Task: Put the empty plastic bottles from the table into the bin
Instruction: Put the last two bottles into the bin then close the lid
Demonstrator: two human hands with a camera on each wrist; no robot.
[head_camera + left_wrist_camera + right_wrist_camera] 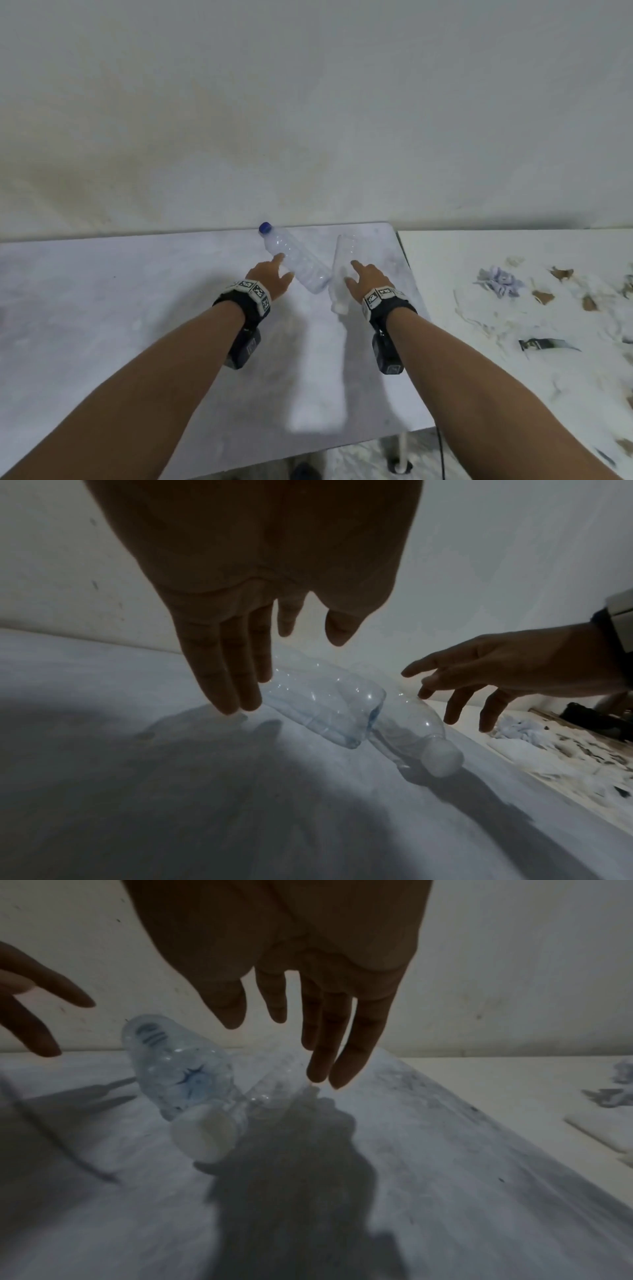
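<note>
1. Fingers (232, 674) of the left hand (270, 277) spread and straight, holding nothing; they hover at the blue-capped bottle (294, 260), tips at or just off its wall; contact cannot be told.
2. Fingers (329, 1042) of the right hand (368, 281) likewise wide, empty, over the white-capped bottle (340, 274).
3. Both bottles lie on their sides on the table (120, 308), directly under and just ahead of the fingers; the blue-capped bottle's base touches the other's side, forming a V. No bin in view.
4. Handling, judged: empty thin clear plastic, so very light, and the wall likely dents under a squeeze; round and smooth, so apt to roll or skid away from a push.
5. Best hold, judged: wrap fingers and thumb round mid-body, one bottle per hand. Lifting one may nudge its neighbour.
</note>
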